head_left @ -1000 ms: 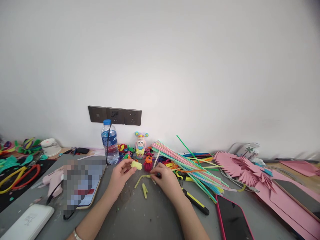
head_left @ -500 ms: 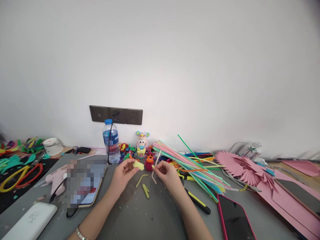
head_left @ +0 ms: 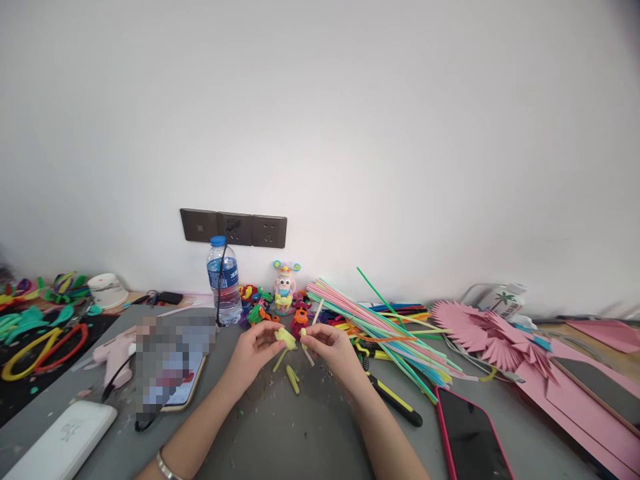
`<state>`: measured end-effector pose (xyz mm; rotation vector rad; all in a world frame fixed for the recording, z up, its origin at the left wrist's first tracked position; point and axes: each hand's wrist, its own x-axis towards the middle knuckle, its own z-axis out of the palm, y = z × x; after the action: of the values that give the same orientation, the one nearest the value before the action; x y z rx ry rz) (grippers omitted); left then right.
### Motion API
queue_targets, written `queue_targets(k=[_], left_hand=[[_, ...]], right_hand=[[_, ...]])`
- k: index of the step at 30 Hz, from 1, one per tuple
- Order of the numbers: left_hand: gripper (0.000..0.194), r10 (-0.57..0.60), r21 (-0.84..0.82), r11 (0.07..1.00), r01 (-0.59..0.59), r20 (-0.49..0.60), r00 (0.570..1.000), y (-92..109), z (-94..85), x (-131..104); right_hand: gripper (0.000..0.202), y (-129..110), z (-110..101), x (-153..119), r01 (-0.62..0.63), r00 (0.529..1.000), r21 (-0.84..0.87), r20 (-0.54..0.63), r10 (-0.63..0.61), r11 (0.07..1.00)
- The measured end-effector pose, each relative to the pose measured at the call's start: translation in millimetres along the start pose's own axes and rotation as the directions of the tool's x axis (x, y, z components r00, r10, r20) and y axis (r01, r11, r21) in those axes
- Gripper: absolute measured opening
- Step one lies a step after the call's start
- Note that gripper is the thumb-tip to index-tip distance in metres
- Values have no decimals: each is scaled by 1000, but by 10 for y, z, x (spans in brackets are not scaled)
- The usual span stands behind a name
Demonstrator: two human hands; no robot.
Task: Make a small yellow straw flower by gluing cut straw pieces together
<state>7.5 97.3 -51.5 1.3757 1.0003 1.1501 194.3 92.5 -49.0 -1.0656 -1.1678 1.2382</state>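
Pale yellow, a lumpy piece (head_left: 287, 339) sits pinched between the left hand's (head_left: 254, 352) thumb and fingers, above the grey bench (head_left: 295, 440). Just beside it, at three o'clock, the right hand (head_left: 330, 348) pinches a small yellow bit (head_left: 303, 332). A folded yellow strip (head_left: 293, 381) lies at the piece's six o'clock; a big-eyed figurine (head_left: 284, 292) stands at twelve.

The person's left hand (head_left: 255, 353) and right hand (head_left: 330, 345) are bare, with slender fingers. The left forearm (head_left: 207, 417) and right forearm (head_left: 383, 427) are bare as well, narrow at the wrists and broader towards the lower edge of the view. A slim, silver-coloured bracelet (head_left: 165, 467) circles the left forearm, its curved band shiny and pale; any finer marking on it is too small to make out.
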Motion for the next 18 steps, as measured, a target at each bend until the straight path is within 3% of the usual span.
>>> queue_targets(k=[8,18], left_hand=[[32,-22,-25,999,23,27,999,4,7,-6],[32,-20,-34,999,21,38,999,-29,23,3]], right_hand=[[24,-18,72,-30,111,993,-101,60,-105,989],[13,-60,113,-71,144,989,-174,71,-133,974]])
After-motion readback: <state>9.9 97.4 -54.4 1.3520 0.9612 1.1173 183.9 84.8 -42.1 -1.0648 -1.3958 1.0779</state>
